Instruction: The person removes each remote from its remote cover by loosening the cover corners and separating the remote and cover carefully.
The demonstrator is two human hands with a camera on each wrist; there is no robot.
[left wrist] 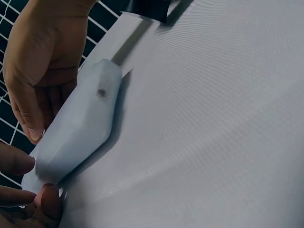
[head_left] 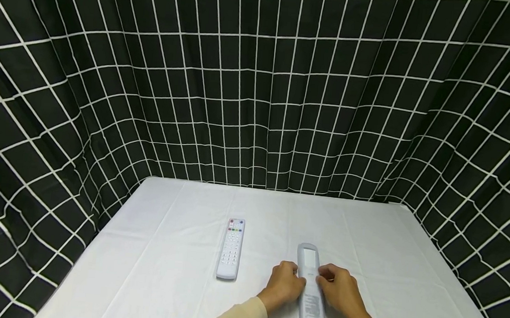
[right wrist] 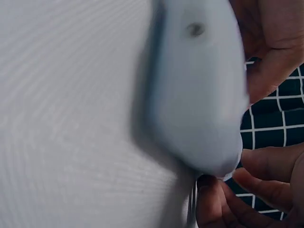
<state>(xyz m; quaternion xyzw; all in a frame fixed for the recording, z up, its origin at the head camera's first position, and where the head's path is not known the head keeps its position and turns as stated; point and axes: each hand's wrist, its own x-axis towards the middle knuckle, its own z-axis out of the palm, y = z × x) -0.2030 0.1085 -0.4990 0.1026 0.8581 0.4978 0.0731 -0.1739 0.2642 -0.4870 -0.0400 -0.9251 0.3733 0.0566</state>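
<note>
A light grey remote control [head_left: 309, 288] lies lengthwise on the white table between the two hands. A pale rectangle shows near its far end, and small grey print is at its near end. From the left, my left hand [head_left: 286, 283] pinches its edge with thumb and fingers. Across from it, my right hand [head_left: 340, 291] pinches the right edge. In the left wrist view the remote's rounded near end [left wrist: 88, 111] bears a dark spot, and the fingertips [left wrist: 47, 199] touch the side. The right wrist view shows the remote [right wrist: 199, 104] blurred, with fingers [right wrist: 266, 161] at its edge.
A second, white remote control [head_left: 231, 249] lies buttons up to the left of the hands. Both rest on a table with a creased white cloth [head_left: 174, 267]. A black curtain with a white grid [head_left: 260, 89] surrounds the table's back and sides.
</note>
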